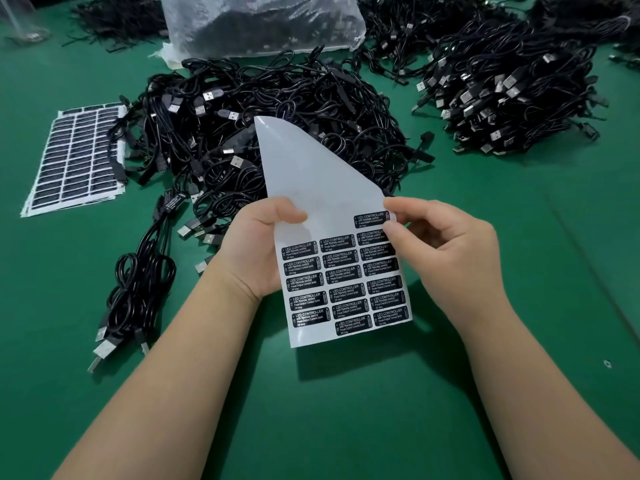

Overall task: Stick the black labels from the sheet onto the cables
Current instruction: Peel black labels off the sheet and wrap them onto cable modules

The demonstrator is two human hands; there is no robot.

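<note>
A white label sheet [311,188] is held upright over the green table, its lower half carrying several black "LED CONTROLLER" labels [343,282]. My left hand [256,244] grips the sheet's left edge, thumb on the front. My right hand [446,251] pinches the sheet's right edge at the topmost black label [372,220]. A big loose heap of black USB cables [270,133] lies just behind the sheet. A small bunch of cables [142,282] lies to the left of my left forearm.
A stack of full label sheets [76,154] lies at the far left. A second cable pile [509,88] fills the back right, and a clear plastic bag of cables [263,22] stands at the back. Bare green table surface [346,410] lies between my forearms.
</note>
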